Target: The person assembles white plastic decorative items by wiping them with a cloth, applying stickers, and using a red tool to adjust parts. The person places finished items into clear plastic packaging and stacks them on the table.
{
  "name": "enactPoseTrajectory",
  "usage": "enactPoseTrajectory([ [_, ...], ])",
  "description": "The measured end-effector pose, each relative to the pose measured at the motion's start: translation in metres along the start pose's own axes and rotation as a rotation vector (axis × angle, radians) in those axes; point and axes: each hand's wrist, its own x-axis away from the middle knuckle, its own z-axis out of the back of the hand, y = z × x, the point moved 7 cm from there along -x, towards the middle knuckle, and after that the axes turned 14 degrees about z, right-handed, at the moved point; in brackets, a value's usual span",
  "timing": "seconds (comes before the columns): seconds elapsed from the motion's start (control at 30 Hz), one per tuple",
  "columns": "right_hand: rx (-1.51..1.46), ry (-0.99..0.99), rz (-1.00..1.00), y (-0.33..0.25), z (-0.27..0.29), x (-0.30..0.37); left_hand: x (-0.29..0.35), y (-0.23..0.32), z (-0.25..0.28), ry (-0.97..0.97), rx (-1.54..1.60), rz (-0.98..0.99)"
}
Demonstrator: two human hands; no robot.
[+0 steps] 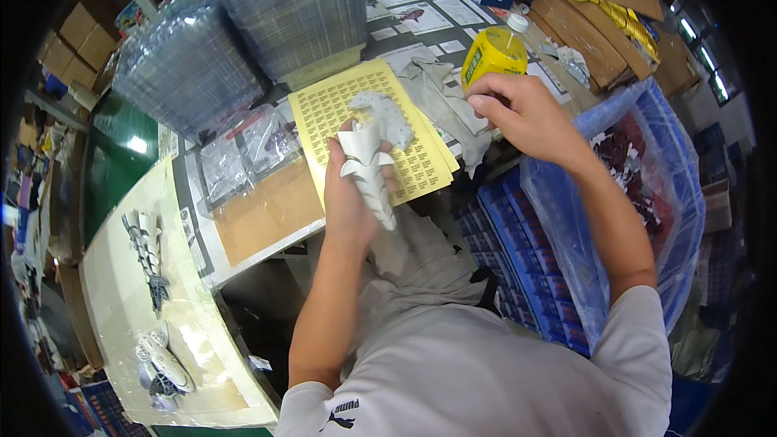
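My left hand is closed around a white segmented figure, which looks like a jointed toy fish or shark with small side fins. Its wide end points up and its narrow end points toward my lap. My right hand is raised at the right, just in front of a yellow bottle with a white cap. Its fingers are curled together, and whatever they may hold is hidden. Below the left hand's figure lies a yellow printed sheet, with a pale spotted lump on it. A crumpled grey cloth lies beside the sheet.
Tall stacks of clear plastic trays stand at the back left. A cream board at the left carries black-and-white jointed figures. To the right, a blue plastic-lined bin contains dark red and white scraps. A gold fish figure rests on cardboard.
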Motion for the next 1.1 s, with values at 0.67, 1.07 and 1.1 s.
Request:
enactPoseTrajectory([
  [0.67,-0.483,0.279,0.037,-0.039,-0.116,-0.044,0.027,0.015,0.036,0.128,0.015,0.024],
  [1.07,-0.483,0.457,0.017,-0.052,-0.112,-0.046,0.062,0.013,0.011,0.191,-0.013,0.047],
  [1.1,-0.583,0.479,0.076,-0.062,-0.11,-0.039,0.063,0.015,0.014,0.184,0.023,0.042],
])
